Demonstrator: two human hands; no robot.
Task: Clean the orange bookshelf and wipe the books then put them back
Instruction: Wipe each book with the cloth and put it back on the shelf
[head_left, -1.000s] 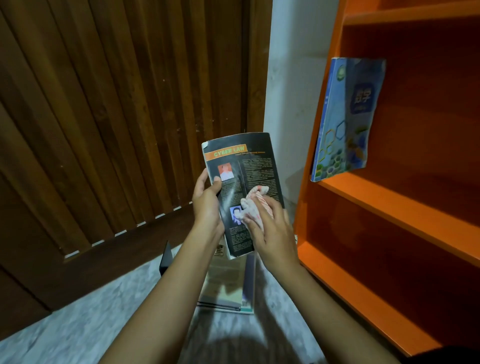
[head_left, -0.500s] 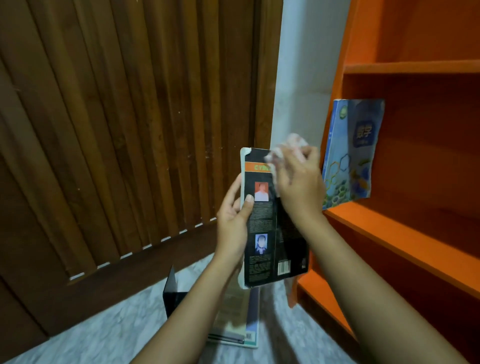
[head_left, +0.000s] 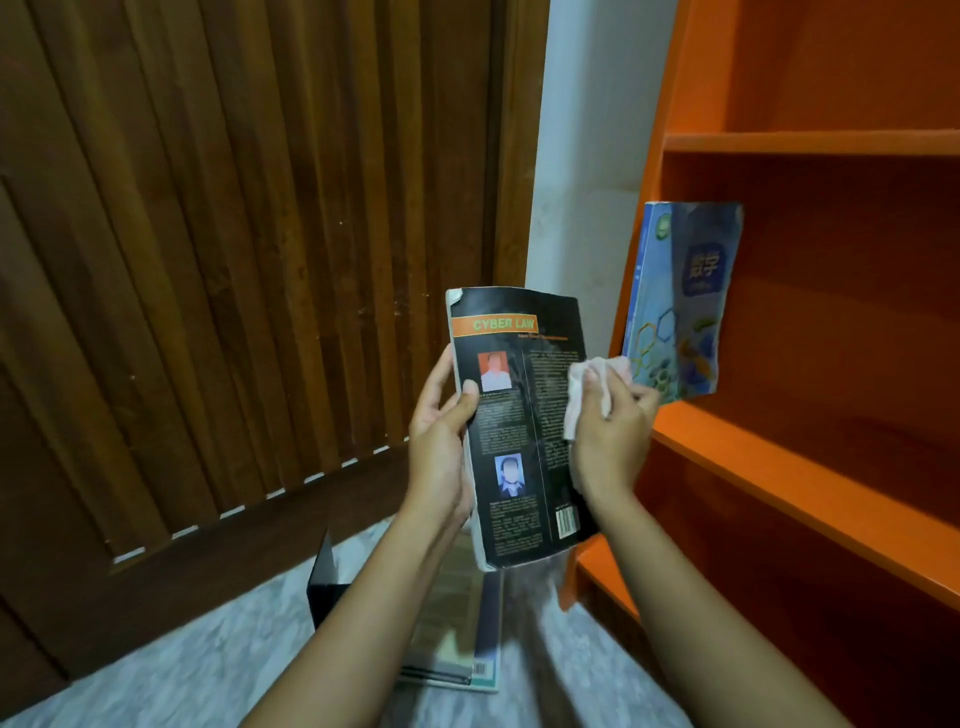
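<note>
1. Black book (head_left: 519, 426) titled "CYBER LAW": held upright in mid-air, back cover toward the camera, between both hands, just left of the orange bookshelf (head_left: 779, 457) and above the floor.
2. Left hand (head_left: 439, 441): clamped on the book's left edge, thumb flat across the cover beside the upper portrait, fingers wrapped round behind.
3. Right hand (head_left: 613, 431): fingers curled together over a bunched pale cloth (head_left: 587, 389), pressing it to the cover's right side at about mid-height.
4. Blue book (head_left: 680, 301): standing on the middle shelf at its left end, tilted, top leaning toward the shelf's back. Lower left corner hidden behind the right hand; contact between the two impossible to tell.
5. Shelf boards above and below the blue book: bare orange surface, dark in the recesses.
6. Flat books (head_left: 457, 639) on the pale marbled floor (head_left: 182, 665): lying directly below the held book, partly covered by the left forearm.
7. Thin black upright object (head_left: 324, 582): standing on the floor just left of those books; kind unclear.
8. Slatted brown wooden door (head_left: 234, 260) to the left, strip of white wall (head_left: 587, 156) between it and the bookshelf.
</note>
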